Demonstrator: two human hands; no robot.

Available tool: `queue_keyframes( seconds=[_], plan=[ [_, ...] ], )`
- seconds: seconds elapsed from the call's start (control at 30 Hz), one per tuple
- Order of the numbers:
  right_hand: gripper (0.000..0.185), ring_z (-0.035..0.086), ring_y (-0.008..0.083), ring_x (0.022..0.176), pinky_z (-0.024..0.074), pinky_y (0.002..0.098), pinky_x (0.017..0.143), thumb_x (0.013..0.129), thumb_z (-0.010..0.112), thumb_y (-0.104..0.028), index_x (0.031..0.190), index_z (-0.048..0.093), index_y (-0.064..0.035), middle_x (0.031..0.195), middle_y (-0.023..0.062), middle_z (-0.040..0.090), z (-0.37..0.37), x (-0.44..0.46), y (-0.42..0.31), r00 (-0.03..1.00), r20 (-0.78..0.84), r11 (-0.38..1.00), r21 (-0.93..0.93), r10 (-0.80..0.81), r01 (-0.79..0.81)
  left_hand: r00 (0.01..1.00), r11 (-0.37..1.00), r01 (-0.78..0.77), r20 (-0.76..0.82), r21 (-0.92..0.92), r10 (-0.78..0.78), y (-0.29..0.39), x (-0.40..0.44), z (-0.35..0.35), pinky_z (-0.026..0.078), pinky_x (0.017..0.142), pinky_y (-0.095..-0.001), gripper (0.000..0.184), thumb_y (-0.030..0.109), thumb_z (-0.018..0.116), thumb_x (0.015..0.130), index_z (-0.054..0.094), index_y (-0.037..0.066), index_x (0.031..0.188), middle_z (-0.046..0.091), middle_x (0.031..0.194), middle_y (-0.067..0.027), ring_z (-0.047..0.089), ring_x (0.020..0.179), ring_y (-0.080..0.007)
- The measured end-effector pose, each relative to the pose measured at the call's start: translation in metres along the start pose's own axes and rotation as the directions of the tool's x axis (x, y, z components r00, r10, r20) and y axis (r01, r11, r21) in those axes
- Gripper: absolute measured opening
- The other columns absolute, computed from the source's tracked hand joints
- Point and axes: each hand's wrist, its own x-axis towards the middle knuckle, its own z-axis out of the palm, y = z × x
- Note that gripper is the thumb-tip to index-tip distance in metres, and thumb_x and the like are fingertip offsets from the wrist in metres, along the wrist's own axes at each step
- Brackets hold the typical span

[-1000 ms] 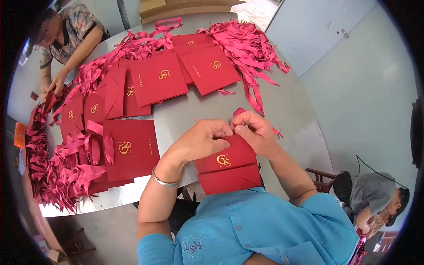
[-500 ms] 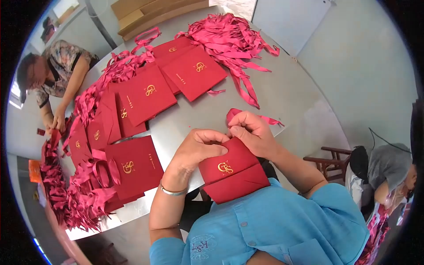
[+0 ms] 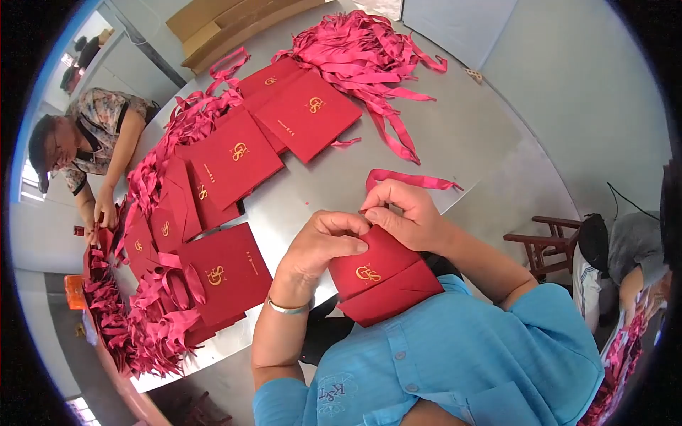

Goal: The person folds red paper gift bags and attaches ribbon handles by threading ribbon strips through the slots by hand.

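Note:
My left hand [image 3: 320, 245] is closed on the upper left edge of a flat red paper gift bag [image 3: 380, 273] with a gold logo, thumb on its front. The bag rests against my blue shirt, its lower part folded. At the bag's top edge, my right hand [image 3: 403, 216] pinches the end of a pink ribbon [image 3: 419, 179], as far as I can see. The ribbon's loose length curves behind the fingers onto the table. Exactly where the ribbon meets the bag is hidden by the fingertips.
Several flat red bags [image 3: 229, 157] lie overlapping on the metal table [image 3: 469, 142]. Ribbon heaps [image 3: 355, 50] lie at the back and along the left. A co-worker [image 3: 106, 142] handles ribbons at the far left. A cardboard box [image 3: 213, 32] is behind; a wooden stool [image 3: 543, 245] stands right.
The ribbon behind my right hand has gone from a bunched loop to a longer, flatter strip. Both hands stay at the bag's top edge. The whole view has shifted slightly.

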Motion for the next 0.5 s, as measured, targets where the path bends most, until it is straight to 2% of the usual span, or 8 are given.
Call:
queue_keyframes(
  seconds=[0.17, 0.37, 0.5],
  plan=[
    [0.006, 0.055, 0.0086, 0.079, 0.0453, 0.0228, 0.068, 0.092, 0.059, -0.002, 0.097, 0.058, 0.0004, 0.090, 0.0036, 0.060, -0.001, 0.001, 0.000, 0.999, 0.033, 0.998, -0.062, -0.012, 0.014, 1.000, 1.000, 0.007, 0.018, 0.022, -0.007, 0.002, -0.001, 0.000, 0.050, 0.075, -0.0225, 0.024, -0.009, 0.071, 0.068, 0.069, -0.002, 0.091, 0.067, 0.088, -0.0039, 0.062, 0.081, -0.0103],
    [0.007, 0.054, 0.0071, 0.079, 0.0448, 0.0221, 0.068, 0.093, 0.058, -0.004, 0.099, 0.056, -0.0007, 0.089, 0.0018, 0.058, -0.001, 0.003, 0.001, 0.997, 0.041, 0.994, 0.089, 0.067, -0.070, 0.999, 0.999, -0.020, 0.051, 0.025, 0.019, 0.002, -0.001, -0.001, 0.049, 0.074, -0.0223, 0.022, -0.008, 0.069, 0.072, 0.067, -0.002, 0.093, 0.066, 0.089, -0.0029, 0.060, 0.081, -0.0090],
    [0.007, 0.054, 0.0065, 0.079, 0.0454, 0.0225, 0.070, 0.095, 0.055, -0.007, 0.100, 0.054, -0.0020, 0.089, 0.0009, 0.057, -0.005, 0.003, 0.017, 0.977, 0.064, 0.955, 0.206, 0.206, -0.215, 1.000, 0.999, 0.010, 0.001, 0.046, -0.010, 0.003, 0.000, 0.002, 0.050, 0.075, -0.0225, 0.018, -0.005, 0.066, 0.078, 0.066, -0.003, 0.096, 0.067, 0.089, -0.0048, 0.062, 0.080, -0.0102]
  ],
)
